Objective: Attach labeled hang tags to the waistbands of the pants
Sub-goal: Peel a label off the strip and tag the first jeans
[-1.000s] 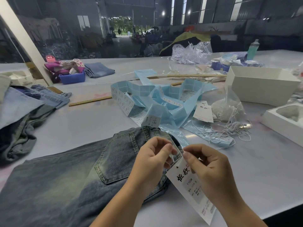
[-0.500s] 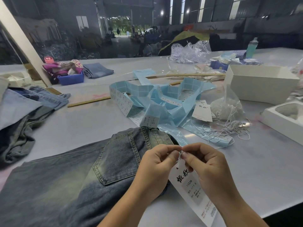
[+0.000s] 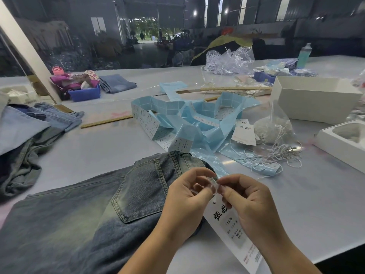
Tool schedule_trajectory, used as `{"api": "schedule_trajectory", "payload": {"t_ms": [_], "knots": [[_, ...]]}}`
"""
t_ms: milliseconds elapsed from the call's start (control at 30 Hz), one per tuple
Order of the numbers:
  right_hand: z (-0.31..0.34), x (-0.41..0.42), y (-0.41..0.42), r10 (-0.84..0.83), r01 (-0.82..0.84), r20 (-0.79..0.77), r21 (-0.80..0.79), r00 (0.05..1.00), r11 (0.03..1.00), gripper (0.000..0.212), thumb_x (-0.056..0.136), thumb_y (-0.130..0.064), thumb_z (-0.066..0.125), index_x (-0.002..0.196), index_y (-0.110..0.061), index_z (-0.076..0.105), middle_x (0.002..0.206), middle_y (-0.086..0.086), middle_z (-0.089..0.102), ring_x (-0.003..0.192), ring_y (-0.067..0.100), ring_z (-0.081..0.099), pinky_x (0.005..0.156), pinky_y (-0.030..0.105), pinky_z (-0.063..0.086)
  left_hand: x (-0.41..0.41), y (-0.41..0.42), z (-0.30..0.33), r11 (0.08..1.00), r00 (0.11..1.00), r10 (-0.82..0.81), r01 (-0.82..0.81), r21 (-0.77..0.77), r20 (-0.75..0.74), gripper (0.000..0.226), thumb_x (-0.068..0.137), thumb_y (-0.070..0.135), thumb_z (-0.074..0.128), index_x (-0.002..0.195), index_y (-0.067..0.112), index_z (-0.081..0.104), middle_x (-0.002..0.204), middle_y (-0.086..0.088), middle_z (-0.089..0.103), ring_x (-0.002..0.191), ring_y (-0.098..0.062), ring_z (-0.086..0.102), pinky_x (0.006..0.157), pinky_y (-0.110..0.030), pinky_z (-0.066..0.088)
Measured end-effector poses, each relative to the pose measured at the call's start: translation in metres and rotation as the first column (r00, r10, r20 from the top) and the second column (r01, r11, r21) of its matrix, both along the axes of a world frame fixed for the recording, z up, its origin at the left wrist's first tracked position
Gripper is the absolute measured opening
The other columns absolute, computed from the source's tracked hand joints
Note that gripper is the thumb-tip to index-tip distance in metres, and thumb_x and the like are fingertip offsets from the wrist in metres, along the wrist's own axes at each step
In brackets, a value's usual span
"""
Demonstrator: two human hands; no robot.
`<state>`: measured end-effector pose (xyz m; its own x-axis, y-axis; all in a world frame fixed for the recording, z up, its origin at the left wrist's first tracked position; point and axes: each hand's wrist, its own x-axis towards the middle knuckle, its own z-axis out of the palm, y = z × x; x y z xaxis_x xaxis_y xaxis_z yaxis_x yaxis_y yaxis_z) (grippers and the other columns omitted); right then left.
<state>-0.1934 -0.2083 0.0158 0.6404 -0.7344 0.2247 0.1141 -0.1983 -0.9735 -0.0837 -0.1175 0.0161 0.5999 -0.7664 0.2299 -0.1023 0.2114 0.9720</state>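
In the lower centre of the frame, the washed denim pants (image 3: 94, 210) lie flat on the pale tabletop (image 3: 308, 198), back pocket up, with the waistband edge at their right end. Both hands meet right at that edge: the left hand (image 3: 185, 196) and the right hand (image 3: 248, 202) each have fingertips curled together, pinching what looks like a thin string at the top of the white hang tag (image 3: 231, 230), though that spot is blurred and the string itself is hard to make out. The tag, printed with black characters and a size label, trails down toward the lower right, partly under the right hand. The step appears to be tying or looping the tag's string at the waistband. To do it well, the person should probably keep the string taut between the two pinches, draw the loop snug without puckering the denim, and let the tag hang printed side out. Spare strings (image 3: 276, 153) and blue label strips (image 3: 199, 119) lie beyond, mid-frame.
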Motion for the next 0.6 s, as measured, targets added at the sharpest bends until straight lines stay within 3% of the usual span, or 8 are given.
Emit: {"api": "schedule_trajectory", "payload": {"t_ms": [200, 333, 600], "knots": [[-0.0036, 0.0019, -0.0015, 0.054, -0.054, 0.012, -0.009, 0.998, 0.998, 0.028, 0.086, 0.002, 0.068, 0.081, -0.024, 0.075, 0.061, 0.001, 0.067, 0.053, 0.006, 0.058, 0.052, 0.017, 0.047, 0.0003, -0.0017, -0.0018, 1.0, 1.0, 0.003, -0.003, 0.011, 0.015, 0.024, 0.073, 0.011, 0.061, 0.081, 0.032, 0.066, 0.067, 0.01, 0.057, 0.058, -0.003, 0.044, 0.054, -0.015, 0.039], [-0.0031, 0.0017, -0.0044, 0.09, -0.09, 0.03, 0.003, 0.995, 0.996, 0.013, 0.081, -0.008, 0.071, 0.082, -0.02, 0.075, 0.061, 0.001, 0.065, 0.054, 0.008, 0.056, 0.053, 0.018, 0.047, 0.0027, -0.0012, -0.0047, 0.999, 0.999, -0.013, 0.011, 0.035, 0.047, 0.022, 0.071, 0.01, 0.059, 0.08, 0.031, 0.062, 0.067, 0.01, 0.055, 0.059, -0.006, 0.043, 0.054, -0.016, 0.039], [-0.0037, 0.0008, -0.0064, 0.141, -0.141, 0.014, -0.006, 0.99, 0.99, 0.025, 0.085, 0.007, 0.066, 0.08, -0.016, 0.074, 0.059, 0.0, 0.065, 0.052, 0.006, 0.056, 0.051, 0.015, 0.045, 0.0039, -0.0009, -0.0085, 0.999, 0.998, -0.031, 0.03, 0.028, 0.058, 0.022, 0.072, 0.009, 0.059, 0.081, 0.029, 0.06, 0.069, 0.007, 0.056, 0.059, -0.008, 0.043, 0.053, -0.019, 0.04]]}}
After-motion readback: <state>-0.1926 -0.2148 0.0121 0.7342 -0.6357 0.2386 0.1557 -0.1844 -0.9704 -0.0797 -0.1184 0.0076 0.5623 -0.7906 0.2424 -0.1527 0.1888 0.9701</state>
